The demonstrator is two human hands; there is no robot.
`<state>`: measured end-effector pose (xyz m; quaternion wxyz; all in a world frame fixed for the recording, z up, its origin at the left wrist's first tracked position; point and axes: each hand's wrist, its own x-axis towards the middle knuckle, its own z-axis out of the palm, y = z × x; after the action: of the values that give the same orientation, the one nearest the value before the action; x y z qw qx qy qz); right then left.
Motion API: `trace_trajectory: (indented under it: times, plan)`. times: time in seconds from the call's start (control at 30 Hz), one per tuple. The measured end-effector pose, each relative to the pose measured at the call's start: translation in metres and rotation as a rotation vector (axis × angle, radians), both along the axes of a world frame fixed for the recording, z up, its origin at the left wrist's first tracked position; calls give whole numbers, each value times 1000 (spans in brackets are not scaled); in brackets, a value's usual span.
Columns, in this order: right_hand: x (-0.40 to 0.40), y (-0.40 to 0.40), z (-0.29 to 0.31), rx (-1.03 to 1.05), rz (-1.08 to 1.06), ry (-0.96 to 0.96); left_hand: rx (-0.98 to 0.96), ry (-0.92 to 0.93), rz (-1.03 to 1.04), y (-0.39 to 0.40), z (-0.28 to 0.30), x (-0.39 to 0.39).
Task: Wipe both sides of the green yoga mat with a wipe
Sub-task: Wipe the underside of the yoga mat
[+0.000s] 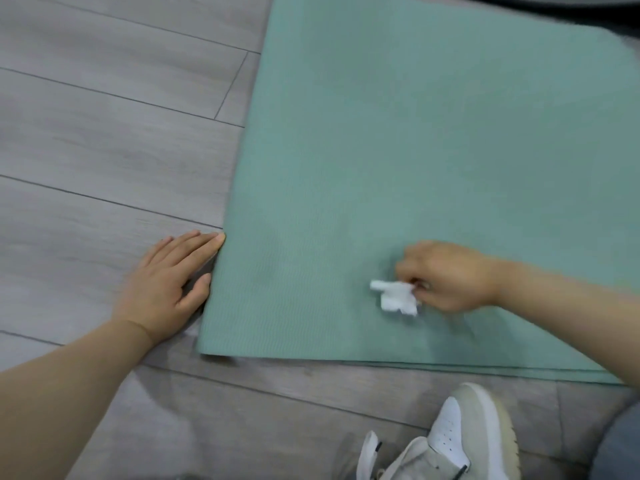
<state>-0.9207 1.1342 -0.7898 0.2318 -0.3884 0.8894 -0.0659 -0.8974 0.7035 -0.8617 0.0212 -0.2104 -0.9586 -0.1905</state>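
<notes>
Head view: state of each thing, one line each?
yoga mat: flat on the floor, second layer showing at the near edge.
wipe: crumpled, on the mat, pinched by the right hand.
right hand: grip closed on the wipe.
left hand: fingers straight, flat on the floor, touching the mat's edge.
shoe: on the floor, laced.

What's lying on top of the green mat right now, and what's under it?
On the green yoga mat, only the right hand pinching a crumpled white wipe. The left hand rests on the grey floor, fingertips at the mat's edge. A second green layer shows at the near edge; anything else beneath is hidden.
</notes>
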Motion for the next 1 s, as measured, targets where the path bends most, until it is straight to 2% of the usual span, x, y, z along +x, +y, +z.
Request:
trace_trajectory:
  times: [0.1, 0.17, 0.2, 0.23, 0.27, 0.33, 0.4, 0.47, 0.53, 0.6, 0.67, 0.73, 0.8, 0.87, 1.0]
  plan:
    - [-96, 22, -11, 140, -454, 423, -8, -11, -6, 0, 1, -1]
    - [-120, 38, -18, 175, -859, 472, -11, -20, -2, -1, 1, 0]
    - [-119, 38, -22, 113, -974, 440, -5, -20, 3, -1, 0, 1]
    - [-108, 33, -24, 35, -996, 396, 1, -20, 4, -1, 0, 1]
    - [-88, 27, -23, -15, -924, 346, 7, -21, 1, -1, -1, 0]
    - [-28, 17, -16, -113, -674, 207, 11, -22, 4, -1, 0, -1]
    - [42, 14, 1, -70, -442, -38, 5, -11, 3, -1, -1, 0]
    - [83, 24, 10, 48, -250, -195, 4, -5, 1, 0, 0, 0]
    - [73, 33, 11, 62, -109, -143, 11, -7, 4, 0, 1, -1]
    - [26, 31, 6, 40, -24, 14, 0, -6, 0, 1, 0, -1]
    - [-39, 26, -2, 73, -142, 231, -8, -12, -2, 0, 1, -1]
    - [-101, 32, -7, 198, -457, 387, -3, -22, -10, -1, 1, -1]
    - [-141, 47, -9, 307, -791, 405, -1, -26, -10, -1, 2, -1]
    - [-156, 49, -13, 266, -1016, 338, -12, -27, -11, 0, 3, -1]
    - [-106, 22, -10, 77, -979, 232, -5, -53, -4, 0, 4, -1]
